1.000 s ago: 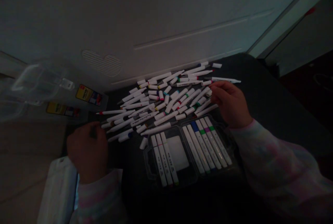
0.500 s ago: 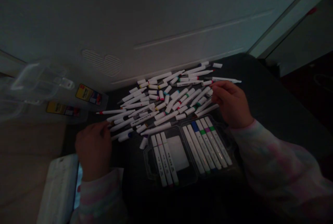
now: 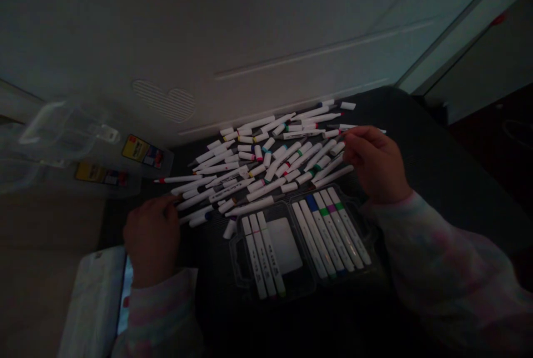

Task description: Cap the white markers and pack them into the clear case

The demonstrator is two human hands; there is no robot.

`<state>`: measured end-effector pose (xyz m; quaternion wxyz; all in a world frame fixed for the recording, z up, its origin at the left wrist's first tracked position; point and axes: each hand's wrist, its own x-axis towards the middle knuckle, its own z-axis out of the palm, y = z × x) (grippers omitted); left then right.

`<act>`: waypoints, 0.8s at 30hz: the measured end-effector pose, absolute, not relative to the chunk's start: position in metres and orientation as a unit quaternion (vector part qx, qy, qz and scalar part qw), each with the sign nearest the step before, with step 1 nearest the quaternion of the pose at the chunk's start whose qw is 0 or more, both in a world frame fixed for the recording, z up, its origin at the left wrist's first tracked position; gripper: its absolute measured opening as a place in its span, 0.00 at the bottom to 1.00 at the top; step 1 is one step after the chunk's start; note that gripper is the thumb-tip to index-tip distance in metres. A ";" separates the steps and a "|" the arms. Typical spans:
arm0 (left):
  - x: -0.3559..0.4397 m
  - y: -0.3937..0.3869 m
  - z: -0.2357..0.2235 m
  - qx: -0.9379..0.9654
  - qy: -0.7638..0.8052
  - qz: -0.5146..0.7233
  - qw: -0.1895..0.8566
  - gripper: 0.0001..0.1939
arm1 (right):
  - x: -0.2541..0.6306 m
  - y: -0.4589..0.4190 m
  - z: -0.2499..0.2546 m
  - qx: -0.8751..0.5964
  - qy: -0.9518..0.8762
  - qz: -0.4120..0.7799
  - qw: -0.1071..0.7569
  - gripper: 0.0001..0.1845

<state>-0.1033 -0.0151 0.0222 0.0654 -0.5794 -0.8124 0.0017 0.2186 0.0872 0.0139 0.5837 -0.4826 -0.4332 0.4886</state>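
Uncapped white markers and loose caps lie in a wide pile (image 3: 266, 164) on a dark table. At its left end my left hand (image 3: 152, 238) is closed, fingertips pinched against the marker ends there; what they hold is hidden. On the right, my right hand (image 3: 377, 164) makes a pinch beside a pink-banded cap (image 3: 332, 134), and I cannot make out what is in it. A white marker (image 3: 347, 126) runs behind those fingers. Nearer to me an opened clear case (image 3: 310, 286) holds capped markers (image 3: 333, 230) on its right side and three markers (image 3: 262, 252) on its left.
Clear plastic cases (image 3: 160, 177) with yellow labels stand at the left, against a pale panel (image 3: 266, 41) with a ribbed heart. A white object (image 3: 94, 297) with a lit screen edge lies at lower left. The dark table (image 3: 441, 180) extends to the right.
My right hand has shifted slightly to the right, still in a pinch. My left hand has barely moved, and the markers in the case look the same.
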 end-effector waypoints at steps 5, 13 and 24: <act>-0.102 -0.016 0.023 -0.565 -0.823 -0.001 0.060 0.17 | 0.219 0.088 0.015 -0.487 -0.430 0.481 0.588 0.04; -0.105 -0.016 0.022 -0.571 -0.818 -0.007 0.061 0.16 | 0.219 0.088 0.012 -0.485 -0.434 0.487 0.582 0.03; -0.108 -0.017 0.023 -0.581 -0.813 -0.014 0.046 0.16 | 0.219 0.088 0.012 -0.484 -0.434 0.490 0.582 0.04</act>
